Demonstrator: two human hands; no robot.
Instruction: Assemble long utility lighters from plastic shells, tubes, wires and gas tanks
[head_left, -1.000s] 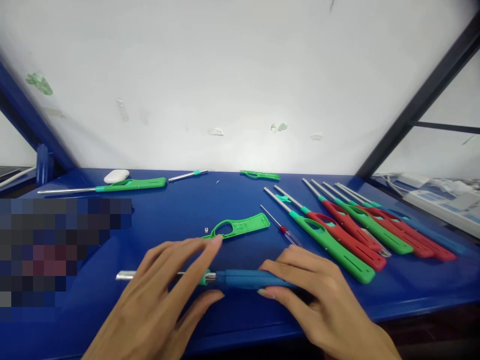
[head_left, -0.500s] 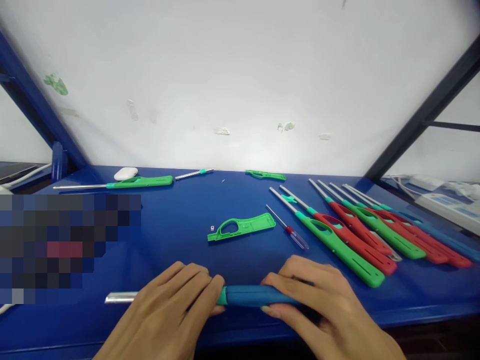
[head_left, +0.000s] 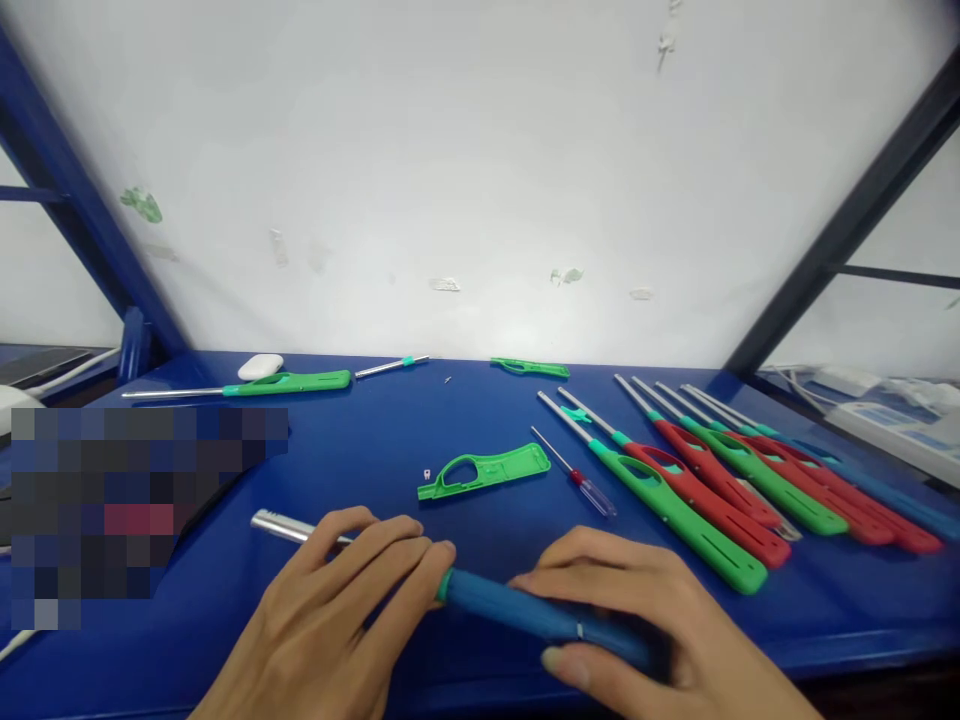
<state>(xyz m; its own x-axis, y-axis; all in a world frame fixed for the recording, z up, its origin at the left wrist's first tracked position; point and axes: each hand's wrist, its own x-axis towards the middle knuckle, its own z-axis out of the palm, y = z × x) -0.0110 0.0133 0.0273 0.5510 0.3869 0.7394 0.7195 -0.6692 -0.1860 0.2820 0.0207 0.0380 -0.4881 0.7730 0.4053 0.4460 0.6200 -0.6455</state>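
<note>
A blue lighter (head_left: 517, 604) with a silver metal tube lies slanted across the front of the view, its tube end to the upper left. My left hand (head_left: 341, 605) is wrapped over it where the tube meets the handle, hiding most of the teal collar. Around the blue handle's right part is my right hand (head_left: 637, 620), thumb below and fingers above; the handle's far end is partly hidden. Beyond the hands lies an open green half-shell (head_left: 491, 470), with a tiny pale part (head_left: 427, 474) beside its narrow end. A screwdriver (head_left: 592, 492) with a clear handle rests to the shell's right.
Several red, green and blue lighters (head_left: 697, 510) lie slanted on the right of the blue table (head_left: 337, 450). At the back are another green lighter (head_left: 300, 382), a white case (head_left: 260, 367), a loose tube (head_left: 390, 368) and a green shell piece (head_left: 529, 368).
The blue lighter has tilted, its tube end swinging up and its handle end down. My right hand's fingers have shifted on the handle. The camera view has moved slightly.
</note>
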